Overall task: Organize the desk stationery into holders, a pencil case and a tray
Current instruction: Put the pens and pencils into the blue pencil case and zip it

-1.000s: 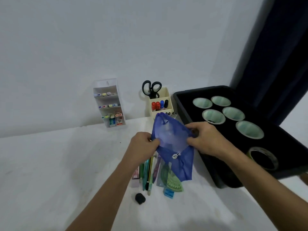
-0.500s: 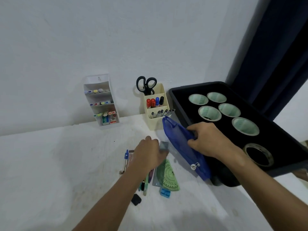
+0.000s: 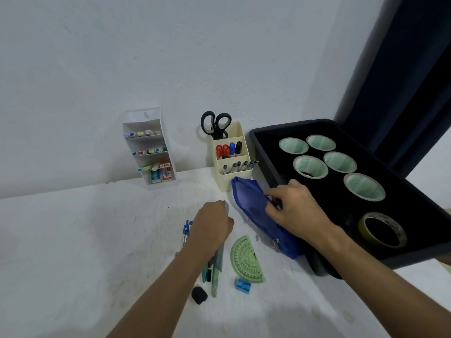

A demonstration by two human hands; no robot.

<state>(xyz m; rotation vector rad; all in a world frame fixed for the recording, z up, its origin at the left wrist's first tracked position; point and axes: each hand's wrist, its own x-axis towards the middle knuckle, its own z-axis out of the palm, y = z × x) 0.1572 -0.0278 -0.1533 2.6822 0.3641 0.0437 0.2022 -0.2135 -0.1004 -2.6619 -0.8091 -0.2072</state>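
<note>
A white worktop (image 3: pixel 85 240) runs to a pale wall. Against the wall stands a white tiered plastic holder (image 3: pixel 148 147) with three shelves of pastel highlighters, and beside it a cream plastic pen holder (image 3: pixel 229 157) carrying one pair of black-handled scissors (image 3: pixel 216 124), four markers and a row of thin pens. To the right a black plastic tray (image 3: pixel 266 152) holds five green-cored tape rolls (image 3: pixel 310 167) and one clear tape roll (image 3: pixel 382 230).

The soft blue fabric pencil case (image 3: pixel 253 211) lies between the pen holder and the tray, slanting toward the tray's near corner. The right hand (image 3: pixel 295 211) grips its upper edge, fingers curled into the fabric. The left hand (image 3: pixel 213 223) hovers over the loose stationery, fingers curled around a thin grey flat piece, possibly a ruler, though the hand hides most of it.

Just left of that hand lies one blue-topped metal compass (image 3: pixel 186 231). Below it a bundle of pens and pencils (image 3: pixel 216 269) extends toward the viewer. Nearby rest one green translucent protractor (image 3: pixel 246 259), one blue sharpener (image 3: pixel 242 285) and one small black eraser (image 3: pixel 199 295).
</note>
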